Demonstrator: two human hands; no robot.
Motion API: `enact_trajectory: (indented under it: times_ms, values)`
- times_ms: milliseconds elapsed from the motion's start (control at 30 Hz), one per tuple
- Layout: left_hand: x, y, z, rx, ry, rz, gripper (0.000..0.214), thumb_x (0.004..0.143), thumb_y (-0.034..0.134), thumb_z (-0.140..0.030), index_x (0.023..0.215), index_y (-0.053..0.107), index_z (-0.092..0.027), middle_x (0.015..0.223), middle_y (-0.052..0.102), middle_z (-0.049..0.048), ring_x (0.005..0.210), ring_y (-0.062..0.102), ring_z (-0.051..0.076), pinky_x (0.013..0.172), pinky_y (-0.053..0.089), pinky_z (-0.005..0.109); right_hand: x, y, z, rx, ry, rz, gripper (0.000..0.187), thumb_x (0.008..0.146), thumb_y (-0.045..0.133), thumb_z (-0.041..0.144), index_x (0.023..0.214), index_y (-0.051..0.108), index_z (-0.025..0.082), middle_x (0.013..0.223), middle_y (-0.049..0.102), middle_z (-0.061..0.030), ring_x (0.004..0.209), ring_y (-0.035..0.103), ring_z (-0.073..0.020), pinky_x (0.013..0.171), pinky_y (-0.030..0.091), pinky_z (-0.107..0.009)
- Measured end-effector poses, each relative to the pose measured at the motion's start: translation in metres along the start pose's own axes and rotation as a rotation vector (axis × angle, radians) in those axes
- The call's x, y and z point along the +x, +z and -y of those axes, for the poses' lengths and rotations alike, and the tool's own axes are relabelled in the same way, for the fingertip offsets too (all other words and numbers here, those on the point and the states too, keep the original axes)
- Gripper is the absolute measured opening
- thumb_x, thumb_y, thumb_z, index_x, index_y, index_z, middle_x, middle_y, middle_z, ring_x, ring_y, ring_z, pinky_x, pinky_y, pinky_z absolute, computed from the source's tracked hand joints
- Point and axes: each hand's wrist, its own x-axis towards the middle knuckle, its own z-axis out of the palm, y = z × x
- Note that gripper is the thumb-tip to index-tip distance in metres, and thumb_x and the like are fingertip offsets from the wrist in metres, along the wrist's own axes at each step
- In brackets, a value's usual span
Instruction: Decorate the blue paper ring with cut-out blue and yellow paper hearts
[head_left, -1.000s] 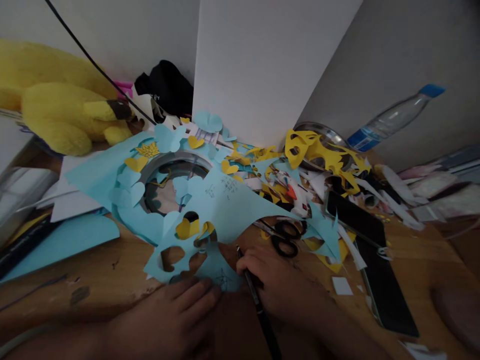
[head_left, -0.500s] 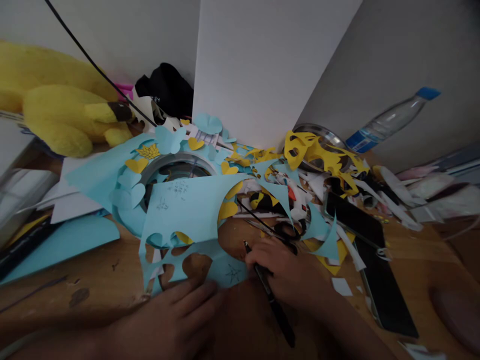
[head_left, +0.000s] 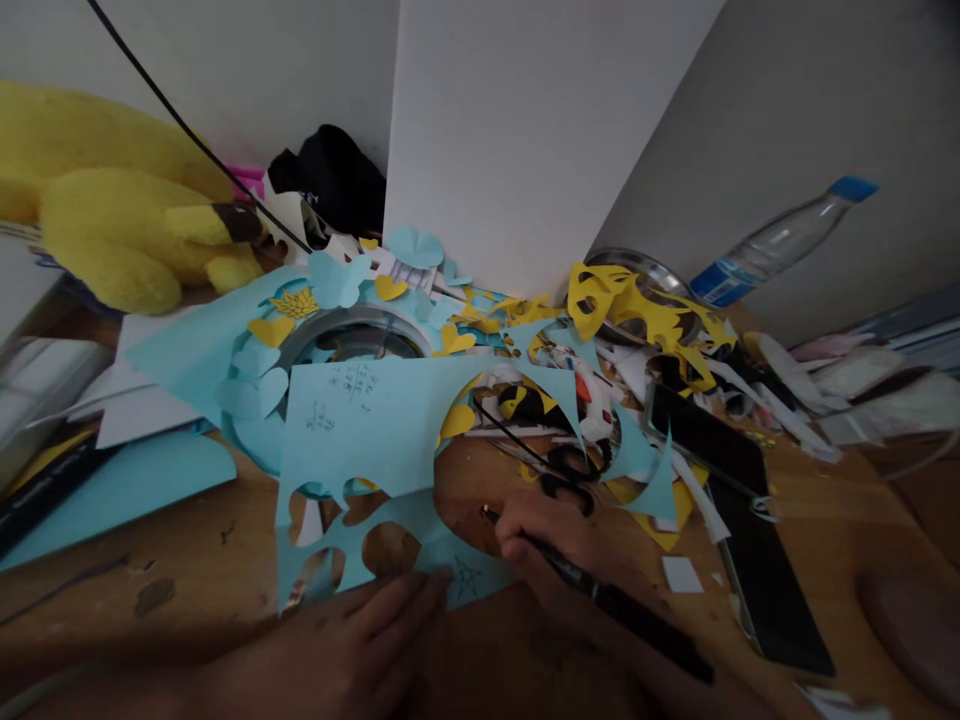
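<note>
A sheet of light blue paper with several cut-out holes lies in front of me, small handwriting near its top and a star drawn at its lower edge. My left hand rests at that lower edge, fingers stretched out on the paper beside the star; its thumb is hidden. My right hand is closed around a black pen, whose tip points up and left over the large round cut-out, above the wooden table. Black-handled scissors lie just beyond my right hand.
Behind are blue and yellow paper scraps and heart shapes, and a metal bowl. Two dark phones overlap at right. A plastic bottle leans near the wall. A yellow plush toy sits at left.
The pen has swung so its back end points farther right, and my right hand is slightly lower. The blue sheet's lower part has shifted down and lies more spread out. My left hand stays at its edge.
</note>
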Motion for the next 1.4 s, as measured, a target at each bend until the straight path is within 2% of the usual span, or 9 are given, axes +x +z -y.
enact_trajectory:
  times_ms: [67,200,267,367,500,700,900,1167,1400]
  values:
    - [0.000,0.002,-0.002,-0.005,-0.041,-0.027,0.032,0.093,0.035,-0.029,0.101,0.063,-0.014,0.115,0.062,0.0075,0.093,0.060,0.017,0.077,0.049,0.025,-0.004,0.010,0.002,0.077,0.103,-0.085,0.028,0.088,0.035,0.030,0.067,0.051,0.021,0.057,0.051,0.0042,0.052,0.048,-0.0100,0.049,0.034,-0.021]
    - [0.001,0.002,-0.003,0.033,-0.058,-0.100,0.033,0.089,0.043,-0.039,0.102,0.063,-0.016,0.106,0.066,0.0020,0.111,0.049,0.016,0.099,0.032,0.024,-0.010,0.027,-0.002,0.148,0.280,-0.189,0.003,0.077,0.051,0.022,0.075,0.049,0.024,0.057,0.047,0.0078,0.047,0.044,-0.0088,0.042,0.031,-0.018]
    - [0.002,0.001,-0.002,0.078,-0.005,-0.102,0.033,0.087,0.047,-0.041,0.101,0.064,-0.017,0.105,0.067,0.0013,0.118,0.042,0.018,0.105,0.022,0.026,-0.011,0.032,-0.006,0.133,0.281,-0.247,0.013,0.070,0.055,0.019,0.067,0.043,0.023,0.053,0.042,0.0089,0.044,0.041,-0.0084,0.041,0.031,-0.017]
    - [0.004,0.000,-0.001,0.125,-0.011,-0.094,0.035,0.086,0.047,-0.043,0.102,0.064,-0.016,0.105,0.066,0.0021,0.115,0.043,0.019,0.104,0.020,0.028,-0.009,0.032,-0.006,0.051,0.289,-0.291,0.023,0.069,0.055,0.019,0.058,0.034,0.022,0.045,0.034,0.0097,0.038,0.034,-0.0077,0.037,0.026,-0.017]
    - [0.004,0.001,0.000,0.137,-0.004,-0.112,0.036,0.085,0.047,-0.047,0.094,0.066,-0.018,0.102,0.066,0.0022,0.107,0.047,0.021,0.100,0.022,0.031,0.000,0.026,0.003,-0.036,0.277,-0.255,0.030,0.068,0.051,0.020,0.050,0.027,0.020,0.043,0.028,0.0086,0.038,0.029,-0.0071,0.036,0.021,-0.018]
    - [0.006,-0.001,0.003,0.115,0.000,-0.115,0.034,0.088,0.042,-0.045,0.091,0.065,-0.019,0.103,0.065,0.0015,0.103,0.049,0.020,0.093,0.028,0.030,0.006,0.025,0.007,-0.054,0.268,-0.177,0.023,0.062,0.044,0.015,0.049,0.026,0.020,0.043,0.028,0.0079,0.039,0.028,-0.0068,0.035,0.019,-0.018]
    - [0.006,-0.003,0.004,0.087,-0.032,-0.084,0.033,0.086,0.045,-0.045,0.092,0.065,-0.020,0.104,0.065,-0.0002,0.100,0.052,0.019,0.085,0.033,0.028,0.004,0.028,0.004,-0.044,0.299,-0.169,0.020,0.059,0.042,0.016,0.048,0.026,0.021,0.043,0.029,0.0078,0.040,0.030,-0.0075,0.036,0.021,-0.018]
    - [0.007,-0.001,0.006,0.079,-0.001,-0.096,0.031,0.086,0.045,-0.044,0.093,0.064,-0.021,0.105,0.064,0.0000,0.103,0.050,0.020,0.089,0.032,0.029,0.007,0.026,0.007,-0.078,0.297,-0.149,0.019,0.059,0.042,0.014,0.048,0.028,0.020,0.042,0.031,0.0077,0.039,0.031,-0.0075,0.037,0.021,-0.018]
    - [0.006,-0.002,0.004,0.073,-0.004,-0.106,0.032,0.087,0.044,-0.044,0.091,0.065,-0.020,0.102,0.065,0.0009,0.103,0.049,0.020,0.091,0.030,0.030,0.003,0.033,-0.002,-0.075,0.281,-0.181,0.023,0.061,0.044,0.015,0.049,0.026,0.020,0.043,0.029,0.0081,0.040,0.030,-0.0075,0.037,0.020,-0.019]
